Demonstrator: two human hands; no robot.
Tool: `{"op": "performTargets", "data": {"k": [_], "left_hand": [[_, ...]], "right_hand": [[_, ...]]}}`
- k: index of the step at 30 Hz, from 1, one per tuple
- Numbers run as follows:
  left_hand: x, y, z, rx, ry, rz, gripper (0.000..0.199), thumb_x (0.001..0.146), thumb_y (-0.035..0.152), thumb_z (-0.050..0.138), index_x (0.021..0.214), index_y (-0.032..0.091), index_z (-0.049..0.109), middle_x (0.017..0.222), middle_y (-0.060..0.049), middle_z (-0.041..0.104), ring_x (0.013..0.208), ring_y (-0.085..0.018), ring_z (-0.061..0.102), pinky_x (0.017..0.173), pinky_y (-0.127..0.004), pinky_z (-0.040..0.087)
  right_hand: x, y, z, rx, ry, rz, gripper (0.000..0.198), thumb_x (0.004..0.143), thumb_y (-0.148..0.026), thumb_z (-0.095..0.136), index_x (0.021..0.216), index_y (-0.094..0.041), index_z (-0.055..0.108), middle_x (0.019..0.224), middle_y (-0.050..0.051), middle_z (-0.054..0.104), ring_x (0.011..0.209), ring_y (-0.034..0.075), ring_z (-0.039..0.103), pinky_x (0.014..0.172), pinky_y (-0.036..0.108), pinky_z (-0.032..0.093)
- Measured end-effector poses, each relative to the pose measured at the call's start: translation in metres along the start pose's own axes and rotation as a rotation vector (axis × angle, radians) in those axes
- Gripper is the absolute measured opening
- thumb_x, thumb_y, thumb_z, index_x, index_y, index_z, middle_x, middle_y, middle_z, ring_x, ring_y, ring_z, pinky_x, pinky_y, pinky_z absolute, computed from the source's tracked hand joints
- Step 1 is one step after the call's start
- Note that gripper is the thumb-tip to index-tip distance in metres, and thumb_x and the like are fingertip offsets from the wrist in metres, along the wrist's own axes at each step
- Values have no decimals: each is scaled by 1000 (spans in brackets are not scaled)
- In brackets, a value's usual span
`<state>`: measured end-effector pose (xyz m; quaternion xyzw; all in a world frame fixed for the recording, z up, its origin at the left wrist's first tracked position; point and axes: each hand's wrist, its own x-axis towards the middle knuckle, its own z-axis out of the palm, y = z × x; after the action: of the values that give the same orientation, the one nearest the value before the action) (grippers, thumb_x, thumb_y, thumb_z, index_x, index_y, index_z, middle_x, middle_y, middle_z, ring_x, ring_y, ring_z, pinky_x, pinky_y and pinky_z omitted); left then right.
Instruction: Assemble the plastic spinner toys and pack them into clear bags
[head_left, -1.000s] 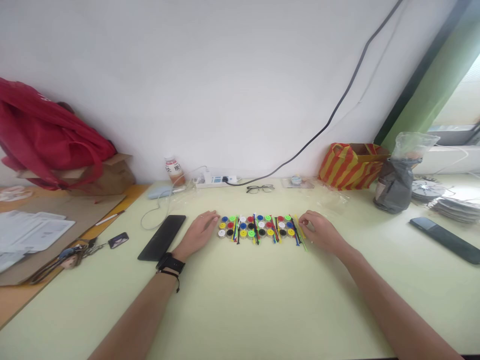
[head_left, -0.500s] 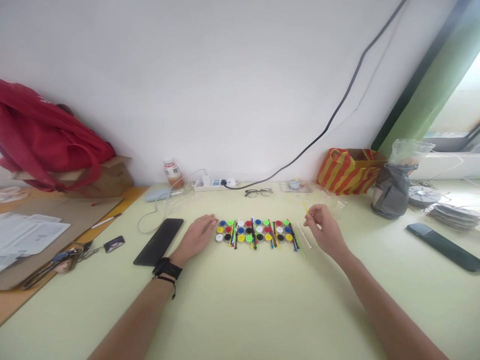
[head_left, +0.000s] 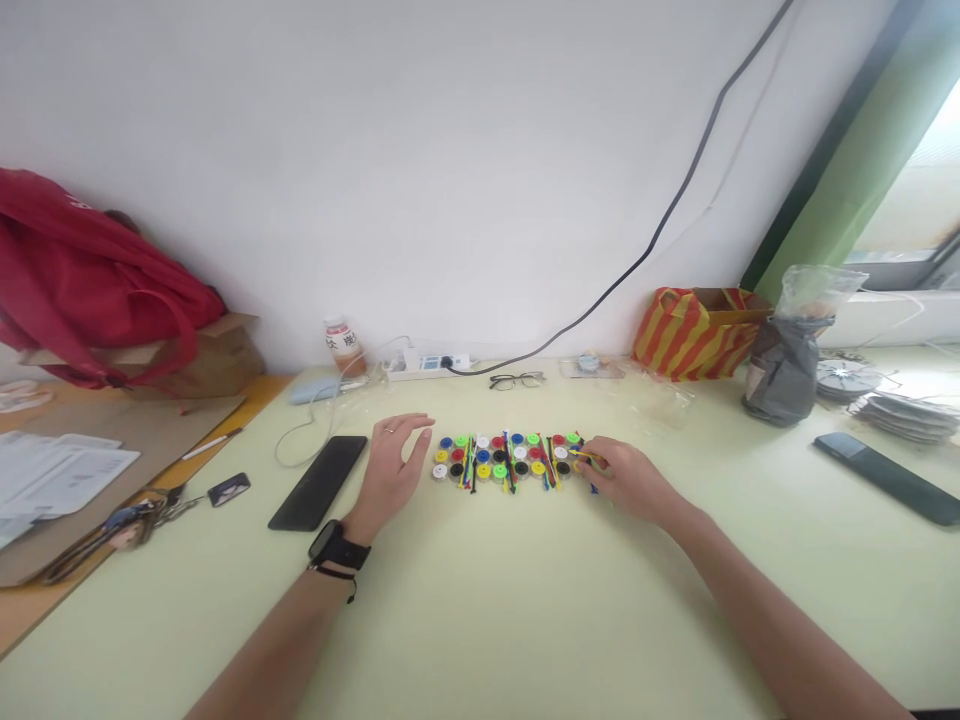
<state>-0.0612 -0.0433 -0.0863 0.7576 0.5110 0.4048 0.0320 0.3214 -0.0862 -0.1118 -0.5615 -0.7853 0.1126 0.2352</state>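
Small round pieces with coloured tops stand in rows on the table, in blue, yellow, white, red, green and black. Bundles of thin coloured plastic sticks lie between groups of them. At the right end of the rows, my right hand pinches a thin yellow plastic stick, whose tip points left over the round pieces. The hand hides the sticks beneath it. Just left of the rows, my left hand is open and holds nothing, its thumb and fingers apart.
A black phone lies left of my left hand. Glasses and a power strip are at the back. A striped bag, a grey bag and a dark green device are on the right; keys lie left.
My right hand has moved left and down with the yellow stick, from beside the rows to over their right end. My left hand has lifted slightly and its thumb has spread from the fingers.
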Motion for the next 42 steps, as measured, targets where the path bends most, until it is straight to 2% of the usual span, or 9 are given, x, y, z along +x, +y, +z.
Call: {"op": "performTargets", "data": {"k": [4,9,17,21,26,29,32,38,42], "left_hand": [[-7,31,-5,-136,-15,56,27,105,40,49,106,25,71,107,-5,75,105,-25,65,95,-39,53],[-22,60,-3,-255,-236,137,25,101,43,56,92,26,72,89,-5,74,86,-23,66,83,-39,55],[-40,82,6,-319,-527,249,11,95,34,64,96,26,72,89,-3,73,79,-20,64,75,-34,52],[-43,82,10,-331,-565,225,14,93,34,68,103,24,70,92,-2,72,79,-18,61,76,-32,50],[-46,82,15,-354,-534,146,32,96,41,68,124,26,64,101,-1,72,80,-16,60,76,-30,50],[-46,82,19,-386,-477,180,17,102,36,62,113,25,68,102,-1,73,81,-15,61,79,-28,49],[-45,81,21,-394,-432,196,16,103,31,59,95,22,70,91,0,73,81,-14,63,77,-27,47],[-44,79,20,-401,-502,157,14,99,30,64,94,22,74,85,0,73,73,-14,60,70,-25,45],[-43,77,19,-411,-576,84,14,97,29,65,90,20,74,75,0,68,66,-12,55,63,-24,44]], "right_hand": [[0,1,-7,14,58,-3,21,101,-37,48,88,-25,59,82,4,64,69,20,58,63,31,42],[-6,-23,-15,78,117,-65,22,103,-40,49,91,-25,60,80,5,63,70,21,57,65,32,44],[-23,-88,18,175,-266,-301,18,104,-31,49,93,-22,62,89,4,68,81,21,63,70,31,45],[-23,-88,10,248,-248,-283,14,102,-29,54,106,-21,65,98,6,66,89,21,62,79,33,49],[-24,-89,-7,376,-262,-316,42,102,-13,39,137,-25,60,107,8,55,95,20,57,87,35,51],[-25,-94,-4,435,-267,-333,48,104,-13,36,144,-28,56,105,8,55,94,21,56,87,35,51],[-26,-93,4,520,-244,-274,46,104,-17,41,146,-28,53,111,9,60,96,21,57,86,35,51],[-22,-83,5,674,-266,-56,31,103,-27,50,131,-25,62,99,5,65,91,19,62,79,31,51],[-19,-76,0,755,-313,28,23,97,-24,55,118,-21,65,88,1,60,71,14,57,66,29,49]]}}
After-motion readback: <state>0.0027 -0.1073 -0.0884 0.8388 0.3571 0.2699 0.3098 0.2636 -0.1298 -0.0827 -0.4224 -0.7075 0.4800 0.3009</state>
